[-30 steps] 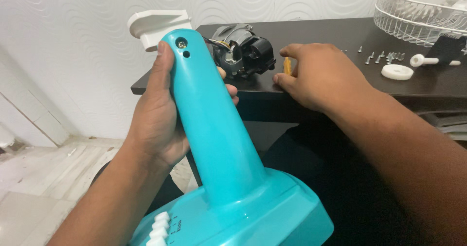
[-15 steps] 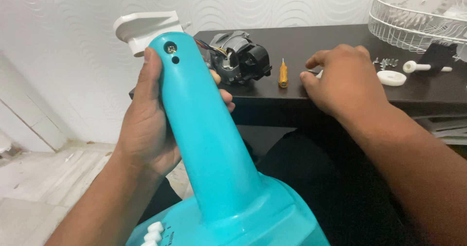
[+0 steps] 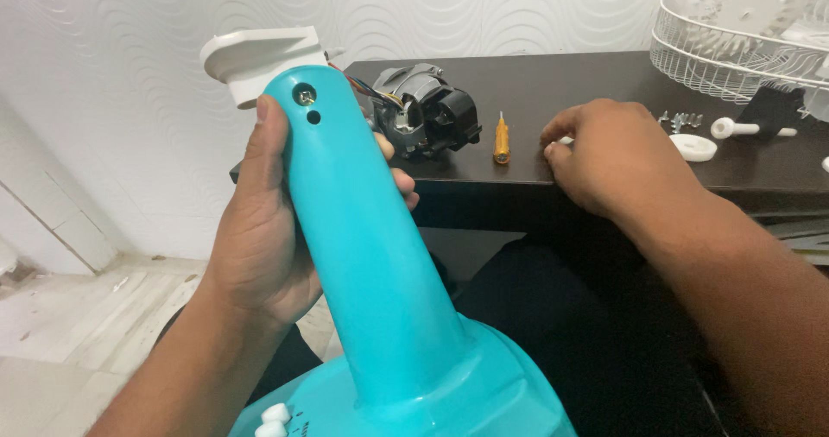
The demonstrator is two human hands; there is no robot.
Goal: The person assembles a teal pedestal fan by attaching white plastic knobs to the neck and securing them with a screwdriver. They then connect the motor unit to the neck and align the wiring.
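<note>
My left hand (image 3: pixel 263 230) grips the neck of a turquoise fan stand (image 3: pixel 371 264), which tilts up from my lap with a screw hole near its top. White push buttons show at its base. My right hand (image 3: pixel 609 156) rests on the dark table (image 3: pixel 553 83), fingertips pinching at something small and pale that I cannot make out. A small orange-handled screwdriver (image 3: pixel 501 139) lies just left of that hand. A grey and black fan motor (image 3: pixel 427 109) with coloured wires sits behind the stand's top.
A white plastic part (image 3: pixel 259 57) sits at the table's left corner. Several loose screws (image 3: pixel 678 119), a white round cap (image 3: pixel 695 147) and a white knob (image 3: pixel 734 128) lie at the right. A white wire fan guard (image 3: pixel 743 40) stands at the back right. Tiled floor at the left.
My right hand let go of the orange screwdriver and moved right along the table edge. The screwdriver now lies in the open. The stand stays in my left hand.
</note>
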